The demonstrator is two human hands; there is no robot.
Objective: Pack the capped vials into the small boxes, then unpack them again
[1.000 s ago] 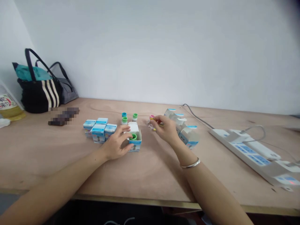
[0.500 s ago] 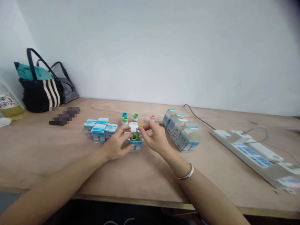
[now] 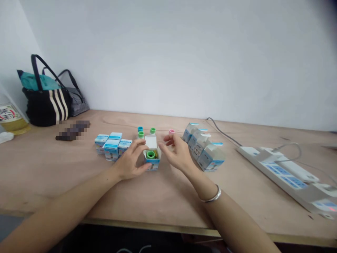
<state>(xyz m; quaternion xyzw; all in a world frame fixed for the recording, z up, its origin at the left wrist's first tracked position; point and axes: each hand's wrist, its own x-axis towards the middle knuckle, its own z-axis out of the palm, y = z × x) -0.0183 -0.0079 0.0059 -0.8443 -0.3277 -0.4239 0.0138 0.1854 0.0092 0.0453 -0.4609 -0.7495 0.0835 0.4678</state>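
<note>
In the middle of the table stands a small blue-and-white cardboard box with its white flap raised. A green-rimmed bottle sits inside it, and a yellow item, too small to name, lies at its right. My left hand grips the box from the left, thumb at the front and fingers toward the back. Just right of the box, my right hand is empty, its fingers apart and slightly curled. Behind are a blue-rimmed bottle, two green-rimmed bottles and a pink-rimmed bottle.
Several closed boxes are grouped at the left. Several opened boxes stand in a row at the right, beside a white power strip with cables. Farther left are a black bag, a blurred dark object and an oil bottle.
My right hand has let go of the yellow item, which now lies in the box, and has drawn back to the right with its fingers opening. The left hand stays at the box.
</note>
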